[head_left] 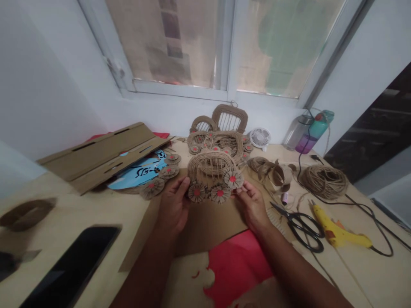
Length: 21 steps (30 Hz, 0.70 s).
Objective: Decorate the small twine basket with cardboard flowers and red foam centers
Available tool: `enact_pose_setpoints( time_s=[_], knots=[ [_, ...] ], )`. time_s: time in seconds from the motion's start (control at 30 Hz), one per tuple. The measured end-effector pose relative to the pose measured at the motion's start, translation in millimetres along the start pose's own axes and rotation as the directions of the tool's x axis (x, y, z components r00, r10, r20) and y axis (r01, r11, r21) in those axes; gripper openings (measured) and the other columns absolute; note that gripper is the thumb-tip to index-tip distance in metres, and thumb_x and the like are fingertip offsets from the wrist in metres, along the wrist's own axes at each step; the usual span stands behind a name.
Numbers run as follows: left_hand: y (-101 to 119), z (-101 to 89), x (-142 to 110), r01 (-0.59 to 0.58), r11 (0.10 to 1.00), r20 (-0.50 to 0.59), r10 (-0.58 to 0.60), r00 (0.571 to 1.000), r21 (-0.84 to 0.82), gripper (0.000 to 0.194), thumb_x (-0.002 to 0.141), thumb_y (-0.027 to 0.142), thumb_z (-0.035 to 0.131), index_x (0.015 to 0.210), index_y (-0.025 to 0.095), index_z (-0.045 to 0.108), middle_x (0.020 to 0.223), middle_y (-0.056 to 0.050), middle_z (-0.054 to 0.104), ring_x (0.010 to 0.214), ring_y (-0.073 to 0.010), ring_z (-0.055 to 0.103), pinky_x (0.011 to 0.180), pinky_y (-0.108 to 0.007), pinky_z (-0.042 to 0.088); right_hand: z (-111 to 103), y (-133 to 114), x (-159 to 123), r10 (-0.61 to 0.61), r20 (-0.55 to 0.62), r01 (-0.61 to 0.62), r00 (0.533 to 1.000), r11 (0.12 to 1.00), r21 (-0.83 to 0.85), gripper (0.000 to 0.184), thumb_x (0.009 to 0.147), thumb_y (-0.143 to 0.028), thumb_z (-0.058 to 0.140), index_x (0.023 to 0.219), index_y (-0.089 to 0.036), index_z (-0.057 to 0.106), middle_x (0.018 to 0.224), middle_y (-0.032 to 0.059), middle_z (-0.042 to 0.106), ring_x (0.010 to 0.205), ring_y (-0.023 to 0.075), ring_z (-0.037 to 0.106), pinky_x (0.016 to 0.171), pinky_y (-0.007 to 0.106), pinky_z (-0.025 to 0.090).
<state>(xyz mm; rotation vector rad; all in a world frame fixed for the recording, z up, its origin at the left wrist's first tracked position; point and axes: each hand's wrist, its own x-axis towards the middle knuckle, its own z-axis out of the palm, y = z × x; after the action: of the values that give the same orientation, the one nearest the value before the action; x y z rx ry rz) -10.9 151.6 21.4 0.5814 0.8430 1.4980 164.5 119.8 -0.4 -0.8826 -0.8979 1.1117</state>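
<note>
Between both hands I hold up a twine-wrapped frame with strings across its opening and several pleated rosettes with red centres along its lower edge. My left hand grips its left side, thumb on top. On the right, my right hand pinches the frame beside a rosette. Underneath lies a sheet of brown cardboard. Three loose rosettes, one of them a rosette close to my left wrist, lie to the left. Similar twine frames stand or lie behind the held one.
Scissors, a yellow glue gun with its cord and a ball of twine lie at the right. Red paper is in front. Left are a phone and folded cardboard. A small fan and bottles stand behind.
</note>
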Motion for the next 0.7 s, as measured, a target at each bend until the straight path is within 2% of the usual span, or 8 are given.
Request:
enact_pose_setpoints(
  time_s=[0.27, 0.47, 0.6, 0.7],
  knots=[
    [-2, -2.6, 1, 0.021, 1.0, 0.023, -0.021, 1.0, -0.007, 0.026, 0.055, 0.025, 0.086, 0.072, 0.015, 0.069, 0.067, 0.001, 0.073, 0.057, -0.0106, 0.064, 0.053, -0.018, 0.053, 1, 5, 1, 0.046, 0.019, -0.046, 0.999, 0.999, 0.021, 0.024, 0.064, -0.034, 0.079, 0.082, -0.02, 0.073, 0.074, 0.0021, 0.073, 0.063, 0.0162, 0.062, 0.061, 0.026, 0.048],
    [6, -2.7, 0, 0.017, 1.0, 0.069, -0.017, 0.997, 0.003, 0.022, 0.057, 0.024, 0.086, 0.071, 0.016, 0.07, 0.064, 0.003, 0.072, 0.053, -0.0091, 0.063, 0.05, -0.016, 0.052, -19, -8, 13, 0.103, -0.041, -0.101, 0.994, 0.994, 0.052, 0.024, 0.069, -0.034, 0.078, 0.088, -0.02, 0.072, 0.077, 0.0011, 0.074, 0.065, 0.0138, 0.064, 0.061, 0.022, 0.05],
    [12, -0.4, -7, 0.08, 0.996, 0.156, -0.085, 0.984, 0.04, 0.019, 0.059, 0.02, 0.084, 0.071, 0.016, 0.071, 0.064, 0.001, 0.073, 0.053, -0.0095, 0.063, 0.05, -0.016, 0.052, -22, -25, 12, 0.198, 0.077, -0.203, 0.977, 0.977, 0.067, 0.028, 0.068, -0.039, 0.078, 0.087, -0.019, 0.072, 0.074, 0.0029, 0.074, 0.065, 0.0159, 0.067, 0.06, 0.024, 0.052],
    [12, 0.2, -12, 0.151, 0.985, 0.231, -0.167, 0.959, 0.083, 0.018, 0.06, 0.02, 0.083, 0.073, 0.015, 0.072, 0.068, -0.002, 0.074, 0.056, -0.0122, 0.065, 0.052, -0.019, 0.054, -18, -32, 7, 0.277, 0.193, -0.288, 0.941, 0.957, 0.033, 0.025, 0.064, -0.036, 0.081, 0.078, -0.018, 0.072, 0.067, 0.0032, 0.072, 0.06, 0.0175, 0.067, 0.057, 0.026, 0.053]
  ],
)
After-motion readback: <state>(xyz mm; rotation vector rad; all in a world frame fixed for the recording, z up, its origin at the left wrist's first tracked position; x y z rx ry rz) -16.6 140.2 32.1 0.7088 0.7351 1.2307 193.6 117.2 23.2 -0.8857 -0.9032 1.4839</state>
